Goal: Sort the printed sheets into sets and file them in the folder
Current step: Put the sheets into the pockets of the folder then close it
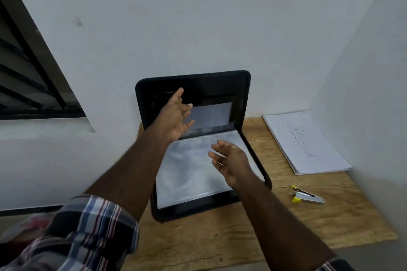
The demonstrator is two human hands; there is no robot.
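A black zip-edged fabric folder [198, 138] stands open near the back of the pale wooden worktop [242, 237], its lid propped upright against the white wall [198, 17], a placing we judge keeps the clear plastic sleeves [189, 174] on its flat half exposed for filing. Well to its right, against the side wall, lies the stack of white printed sheets [308, 145], the top one bearing a line drawing of a standing figure; we read it as not yet sorted. Our left hand [176, 114] is raised before the lid, fingers spread and holding nothing; our right hand [229, 160] hovers over the sleeves, fingers loosely apart, likewise empty. Whether either hand touches the folder we cannot tell. A small silver stapler with yellow ends [307, 197] lies between the folder's right edge and the worktop's rim, near the stack. Bare wood in front of the folder gives room to lay out sets; a dark barred window [28, 72] sits to the left.
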